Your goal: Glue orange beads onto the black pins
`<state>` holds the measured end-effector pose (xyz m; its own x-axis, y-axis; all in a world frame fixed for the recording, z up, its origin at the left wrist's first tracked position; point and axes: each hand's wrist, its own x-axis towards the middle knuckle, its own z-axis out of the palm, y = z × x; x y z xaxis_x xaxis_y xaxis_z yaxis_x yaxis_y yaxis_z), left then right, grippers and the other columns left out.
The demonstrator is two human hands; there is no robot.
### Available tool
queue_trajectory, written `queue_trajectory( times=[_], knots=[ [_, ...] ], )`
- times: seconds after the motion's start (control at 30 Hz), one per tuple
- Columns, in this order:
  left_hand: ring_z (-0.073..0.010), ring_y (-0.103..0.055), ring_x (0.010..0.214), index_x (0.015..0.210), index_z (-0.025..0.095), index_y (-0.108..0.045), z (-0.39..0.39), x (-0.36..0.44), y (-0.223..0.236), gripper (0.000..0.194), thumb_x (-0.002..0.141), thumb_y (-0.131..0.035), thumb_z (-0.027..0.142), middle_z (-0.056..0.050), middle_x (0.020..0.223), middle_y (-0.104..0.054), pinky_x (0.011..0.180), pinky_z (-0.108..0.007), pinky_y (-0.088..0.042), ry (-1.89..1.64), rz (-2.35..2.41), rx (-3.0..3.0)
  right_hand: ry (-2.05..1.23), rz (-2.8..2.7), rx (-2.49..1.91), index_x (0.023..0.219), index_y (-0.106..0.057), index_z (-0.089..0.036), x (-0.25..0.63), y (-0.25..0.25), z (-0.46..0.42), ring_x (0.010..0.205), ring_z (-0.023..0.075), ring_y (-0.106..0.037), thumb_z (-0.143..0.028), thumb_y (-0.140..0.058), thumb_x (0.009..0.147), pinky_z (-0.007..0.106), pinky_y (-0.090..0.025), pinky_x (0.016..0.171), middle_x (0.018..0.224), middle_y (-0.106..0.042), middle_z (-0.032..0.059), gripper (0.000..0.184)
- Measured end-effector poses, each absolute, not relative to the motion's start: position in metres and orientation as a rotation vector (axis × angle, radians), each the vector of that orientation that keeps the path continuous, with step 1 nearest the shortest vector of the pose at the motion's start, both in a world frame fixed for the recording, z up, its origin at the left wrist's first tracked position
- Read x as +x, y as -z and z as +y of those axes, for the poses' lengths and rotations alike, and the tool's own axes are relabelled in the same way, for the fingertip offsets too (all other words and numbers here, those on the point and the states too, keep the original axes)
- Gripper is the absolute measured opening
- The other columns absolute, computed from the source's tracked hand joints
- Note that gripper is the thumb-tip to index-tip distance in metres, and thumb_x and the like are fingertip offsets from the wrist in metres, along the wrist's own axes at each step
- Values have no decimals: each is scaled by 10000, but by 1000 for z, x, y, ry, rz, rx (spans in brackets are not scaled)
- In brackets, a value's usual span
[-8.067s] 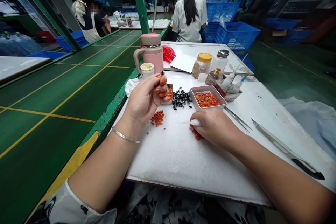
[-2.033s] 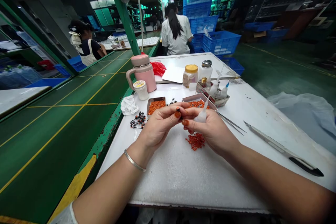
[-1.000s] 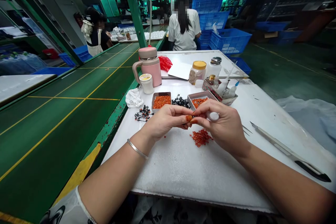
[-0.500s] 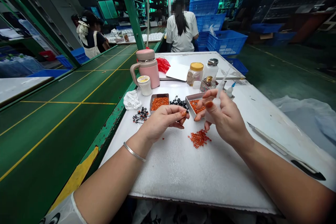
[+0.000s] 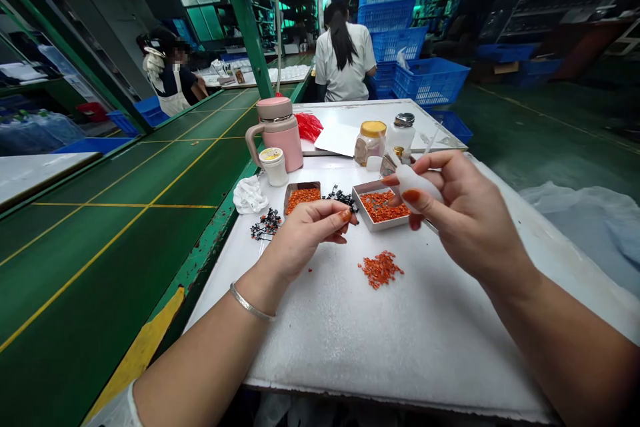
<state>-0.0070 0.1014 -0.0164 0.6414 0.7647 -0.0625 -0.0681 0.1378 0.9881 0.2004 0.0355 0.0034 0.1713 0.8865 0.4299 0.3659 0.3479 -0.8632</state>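
Observation:
My left hand (image 5: 305, 233) is closed in a pinch on a small black part (image 5: 355, 209), mostly hidden by the fingertips. My right hand (image 5: 470, 220) grips a soft white squeeze bottle (image 5: 417, 188), tilted toward the left hand; its thin nozzle is blurred. Below and between the hands lies a loose pile of small orange pieces (image 5: 381, 269). Behind them a white box (image 5: 369, 219) holds more orange pieces, and a smaller tray (image 5: 303, 186) of them stands behind the left hand. Black stemmed parts lie in two heaps, one (image 5: 340, 195) between the containers, another (image 5: 267, 225) left of the hand.
A pink mug (image 5: 286, 140), a white tub (image 5: 274, 167), a crumpled white cloth (image 5: 250, 195) and a yellow-lidded jar (image 5: 371, 143) stand toward the back. A green conveyor belt (image 5: 115, 247) runs along the left. Two people sit farther off, near blue crates (image 5: 433, 83).
My right hand has moved right, away from the left hand, and the bottle has tipped from near upright to lying over. The left hand keeps its pinch, almost in place.

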Motion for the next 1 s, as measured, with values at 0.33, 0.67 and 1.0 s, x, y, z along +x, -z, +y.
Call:
queue_trajectory(
  times=[0.33,0.67,1.0],
  knots=[
    [-59,-575,729,871,188,-726,101,-8,14,200,757,-697,350,-14,828,-683,681,-173,-483,-786,743,1415,-483,-1232,-1009,886,-719,-250,202,-4,32,729,162,-610,-291,-746,768,290,-482,605,862,-656,49,127],
    [-60,-558,725,879,161,-717,101,-9,16,265,764,-681,397,-27,821,-666,686,-174,-475,-761,761,1470,-490,-1201,-1030,883,-692,-239,196,2,32,670,160,-527,-372,-732,778,286,-339,502,820,-617,48,175],
    [-71,-562,729,890,154,-716,101,-9,16,278,766,-676,400,-42,837,-672,693,-186,-472,-756,768,1482,-485,-1200,-1013,879,-696,-236,195,1,31,678,166,-538,-349,-733,779,293,-360,516,848,-627,54,155]
  ],
)
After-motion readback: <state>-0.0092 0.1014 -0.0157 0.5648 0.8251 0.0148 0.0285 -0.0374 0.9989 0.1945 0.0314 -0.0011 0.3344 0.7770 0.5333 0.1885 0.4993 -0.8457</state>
